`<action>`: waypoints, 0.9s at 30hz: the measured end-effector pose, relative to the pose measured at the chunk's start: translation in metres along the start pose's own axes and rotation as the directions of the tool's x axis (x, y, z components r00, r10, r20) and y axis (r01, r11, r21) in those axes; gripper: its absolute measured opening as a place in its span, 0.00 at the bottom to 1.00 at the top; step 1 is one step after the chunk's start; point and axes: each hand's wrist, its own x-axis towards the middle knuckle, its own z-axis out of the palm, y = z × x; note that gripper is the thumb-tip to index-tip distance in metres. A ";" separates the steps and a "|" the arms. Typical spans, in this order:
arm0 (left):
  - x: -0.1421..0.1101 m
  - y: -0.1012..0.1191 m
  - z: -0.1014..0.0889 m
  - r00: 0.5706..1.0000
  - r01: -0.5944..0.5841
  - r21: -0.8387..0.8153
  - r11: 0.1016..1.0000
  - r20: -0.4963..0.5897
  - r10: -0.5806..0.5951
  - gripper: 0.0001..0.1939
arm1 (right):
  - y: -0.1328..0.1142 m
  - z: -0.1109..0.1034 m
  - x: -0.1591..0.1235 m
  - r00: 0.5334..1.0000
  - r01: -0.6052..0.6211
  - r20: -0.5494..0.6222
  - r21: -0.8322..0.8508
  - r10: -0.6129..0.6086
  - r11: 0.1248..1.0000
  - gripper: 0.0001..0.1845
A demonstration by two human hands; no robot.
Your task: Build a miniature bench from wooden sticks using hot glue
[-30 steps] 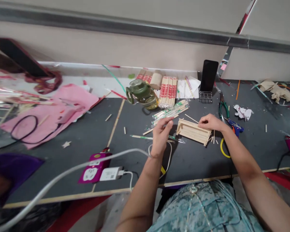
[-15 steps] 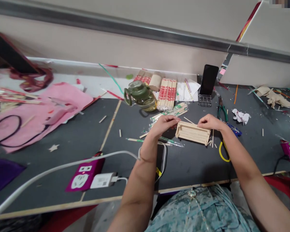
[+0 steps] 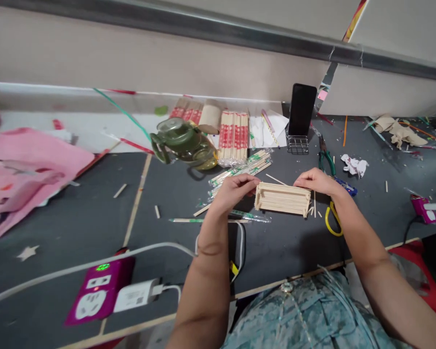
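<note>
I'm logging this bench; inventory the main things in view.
Stick frame: one, pale, between hands
Red-wrapped sticks: many, pale, rear
Green-wrapped sticks: several, pale, centre
Roll: one, brown, rear
Jug: one, green, rear
Phone: one, black, rear stand
Pliers: one, green, right
Crumpled paper: one, white, right
Power strips: two, magenta, left, right
Charger: one, white, front left
Sheet: one, pink, left
Left hand: one, bare, frame's left corner
Right hand: one, bare, frame's rear edge
</note>
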 end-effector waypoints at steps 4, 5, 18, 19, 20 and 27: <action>-0.002 0.002 0.002 1.000 -0.012 0.010 1.000 -0.017 0.012 0.12 | 0.004 -0.006 -0.019 0.996 -0.037 -0.081 0.109 0.046 0.993 0.16; -0.002 0.002 0.003 1.000 -0.016 0.015 1.000 -0.019 0.016 0.12 | 0.005 -0.007 -0.024 0.993 -0.042 -0.106 0.120 0.055 0.992 0.16; -0.005 -0.002 0.007 0.995 -0.031 0.042 0.999 -0.090 0.035 0.11 | 0.023 0.008 -0.042 0.953 -0.162 -0.209 0.262 0.220 0.951 0.14; -0.007 -0.002 0.008 0.995 -0.021 0.036 0.999 -0.097 0.024 0.11 | 0.025 0.009 -0.041 0.952 -0.153 -0.219 0.260 0.213 0.953 0.14; -0.009 -0.002 0.009 0.995 -0.010 0.028 1.000 -0.104 0.013 0.11 | 0.026 0.009 -0.041 0.952 -0.147 -0.225 0.258 0.207 0.955 0.14; -0.021 -0.004 0.009 0.990 0.055 -0.052 0.997 -0.124 -0.061 0.15 | 0.024 0.004 -0.039 0.965 -0.142 -0.181 0.240 0.188 0.960 0.12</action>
